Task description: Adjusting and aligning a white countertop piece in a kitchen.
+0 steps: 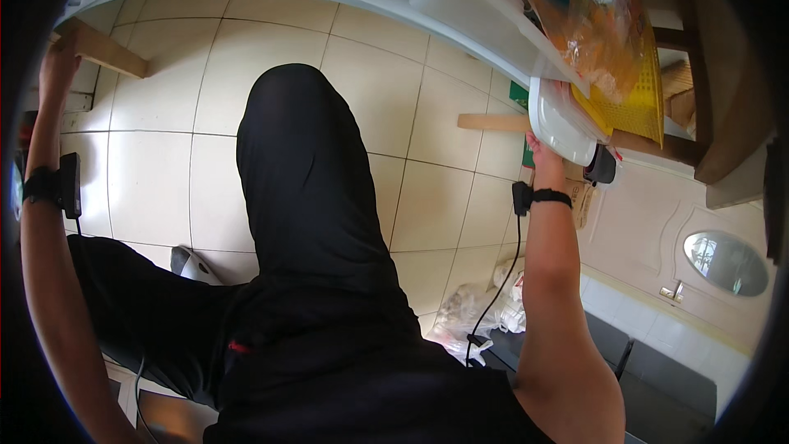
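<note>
At the far left, my left hand (pixel 58 65) is closed about the upper end of a light wooden leg (pixel 117 52); the dim rim of the view blurs its fingers. My right hand (pixel 543 151) is raised against the underside of a white plastic container (pixel 558 120), its fingertips curled and partly hidden. Close by its fingers, a second wooden leg (pixel 493 122) juts out to the left. Between my hands curves the pale edge (pixel 370 3) of a white surface. Each wrist wears a black strap with a small cabled device.
A yellow plastic basket (pixel 635 108) and clear plastic bags (pixel 592 43) crowd the upper right. Cream tiles (pixel 450 197) cover the floor around my black-clad knee (pixel 302 135). Plastic bags (pixel 474 314) lie low beside my right arm, near a door (pixel 641 222) with an oval pane.
</note>
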Demonstrator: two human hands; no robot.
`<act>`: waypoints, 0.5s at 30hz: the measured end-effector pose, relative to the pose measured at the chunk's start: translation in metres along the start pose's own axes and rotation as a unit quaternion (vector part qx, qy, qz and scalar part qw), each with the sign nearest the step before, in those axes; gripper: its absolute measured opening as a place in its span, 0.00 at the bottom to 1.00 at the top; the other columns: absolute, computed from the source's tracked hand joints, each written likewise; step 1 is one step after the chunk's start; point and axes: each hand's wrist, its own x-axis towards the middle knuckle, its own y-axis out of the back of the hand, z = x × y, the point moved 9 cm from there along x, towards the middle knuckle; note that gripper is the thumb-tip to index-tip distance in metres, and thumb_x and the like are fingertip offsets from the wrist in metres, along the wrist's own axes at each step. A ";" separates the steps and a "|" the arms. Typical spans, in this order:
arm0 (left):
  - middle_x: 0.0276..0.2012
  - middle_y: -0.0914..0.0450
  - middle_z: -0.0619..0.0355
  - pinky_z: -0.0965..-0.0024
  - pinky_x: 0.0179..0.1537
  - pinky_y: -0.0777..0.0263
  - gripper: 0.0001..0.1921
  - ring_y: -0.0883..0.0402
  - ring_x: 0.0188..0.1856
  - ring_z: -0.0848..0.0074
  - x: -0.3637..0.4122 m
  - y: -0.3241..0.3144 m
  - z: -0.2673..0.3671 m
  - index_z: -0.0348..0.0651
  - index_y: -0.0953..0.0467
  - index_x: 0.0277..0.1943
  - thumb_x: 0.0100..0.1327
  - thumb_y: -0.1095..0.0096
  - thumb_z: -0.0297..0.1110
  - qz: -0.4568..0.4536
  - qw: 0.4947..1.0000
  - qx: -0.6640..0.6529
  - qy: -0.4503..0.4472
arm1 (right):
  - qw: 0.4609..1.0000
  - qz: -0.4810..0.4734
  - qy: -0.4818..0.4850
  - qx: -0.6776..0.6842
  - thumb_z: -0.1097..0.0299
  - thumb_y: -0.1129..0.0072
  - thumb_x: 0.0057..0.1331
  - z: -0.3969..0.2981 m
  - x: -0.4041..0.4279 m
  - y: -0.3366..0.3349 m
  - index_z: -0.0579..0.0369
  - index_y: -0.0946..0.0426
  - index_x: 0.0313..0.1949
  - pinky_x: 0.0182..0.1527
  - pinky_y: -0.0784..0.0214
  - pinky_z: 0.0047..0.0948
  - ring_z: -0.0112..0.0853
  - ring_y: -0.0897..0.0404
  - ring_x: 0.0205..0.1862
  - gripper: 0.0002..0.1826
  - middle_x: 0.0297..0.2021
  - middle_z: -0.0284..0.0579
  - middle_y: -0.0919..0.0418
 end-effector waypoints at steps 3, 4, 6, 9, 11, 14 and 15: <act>0.25 0.20 0.56 0.64 0.37 0.27 0.29 0.19 0.30 0.75 -0.011 0.015 -0.014 0.43 0.15 0.52 0.66 0.40 0.62 0.055 0.997 -0.022 0.048 | 1.000 0.008 -0.018 -0.016 0.67 0.42 0.73 0.024 -0.026 -0.029 0.49 0.26 0.56 0.35 0.19 0.34 0.37 0.15 0.37 0.14 0.42 0.41 0.17; 0.25 0.20 0.56 0.66 0.36 0.27 0.29 0.19 0.30 0.76 0.000 0.045 -0.028 0.44 0.15 0.53 0.67 0.40 0.62 0.058 0.998 0.013 -0.019 | 0.996 0.033 -0.030 -0.071 0.68 0.43 0.73 0.033 -0.038 -0.063 0.48 0.26 0.57 0.35 0.19 0.35 0.37 0.16 0.37 0.14 0.44 0.41 0.18; 0.26 0.20 0.56 0.67 0.35 0.27 0.28 0.19 0.31 0.76 0.007 0.059 -0.022 0.45 0.15 0.53 0.67 0.41 0.62 0.053 0.994 0.033 -0.085 | 0.996 0.023 -0.038 -0.076 0.68 0.44 0.73 0.030 -0.043 -0.067 0.46 0.28 0.59 0.35 0.20 0.37 0.39 0.16 0.37 0.15 0.47 0.41 0.19; 0.27 0.20 0.58 0.71 0.33 0.28 0.29 0.20 0.30 0.78 -0.009 0.001 -0.006 0.46 0.16 0.54 0.67 0.41 0.63 -0.106 0.985 -0.073 0.118 | 0.996 0.055 -0.028 -0.071 0.67 0.46 0.74 0.009 -0.043 -0.029 0.44 0.32 0.62 0.36 0.20 0.40 0.42 0.16 0.39 0.18 0.49 0.41 0.21; 0.27 0.20 0.60 0.74 0.30 0.30 0.29 0.23 0.27 0.81 -0.020 0.009 0.002 0.44 0.16 0.51 0.67 0.40 0.63 -0.028 0.985 -0.138 0.099 | 0.997 0.061 -0.023 -0.038 0.67 0.46 0.74 0.007 -0.044 -0.033 0.44 0.34 0.63 0.36 0.20 0.42 0.44 0.15 0.40 0.20 0.50 0.42 0.21; 0.26 0.21 0.61 0.73 0.29 0.31 0.29 0.23 0.26 0.82 -0.018 0.022 -0.014 0.41 0.16 0.48 0.67 0.40 0.63 -0.013 0.986 -0.118 0.117 | 0.990 0.086 -0.024 -0.105 0.66 0.47 0.75 0.014 -0.054 -0.051 0.44 0.37 0.65 0.37 0.20 0.44 0.47 0.15 0.41 0.21 0.53 0.42 0.23; 0.26 0.21 0.61 0.73 0.29 0.31 0.29 0.23 0.26 0.82 -0.014 0.026 -0.020 0.41 0.16 0.48 0.67 0.40 0.63 -0.012 0.986 -0.119 0.118 | 0.992 0.079 -0.018 -0.099 0.65 0.47 0.75 0.013 -0.051 -0.052 0.43 0.37 0.65 0.36 0.20 0.43 0.46 0.15 0.42 0.22 0.55 0.41 0.24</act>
